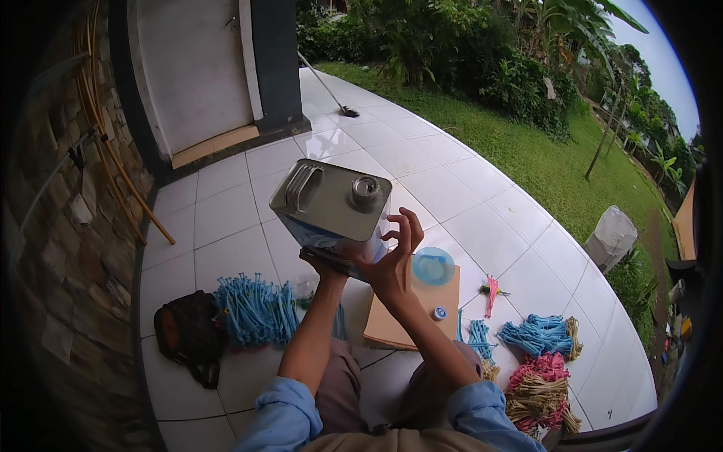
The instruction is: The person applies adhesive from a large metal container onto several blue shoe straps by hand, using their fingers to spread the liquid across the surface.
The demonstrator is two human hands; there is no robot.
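Note:
A rectangular metal can [331, 197] is held up in front of me, tilted so that its grey top shows. On that top are a wire carry handle and a round spout without a cap. My left hand [325, 264] supports the can from below, its fingers mostly hidden underneath. My right hand [392, 260] grips the can's near right corner, thumb along the front face and bent fingers at the right side. Below the right hand lies a brown board [407, 313], bearing a clear blue round dish [433, 266] and a small blue-and-white cap [440, 313].
Blue stick bundles [256, 310] and a dark bag [188, 331] lie at left on white tiles. At right are more blue bundles [538, 335], pink-and-tan bundles [538, 392] and a small pink bunch [492, 296]. A stone wall [68, 286] borders the left; a broom [348, 111] lies farther off.

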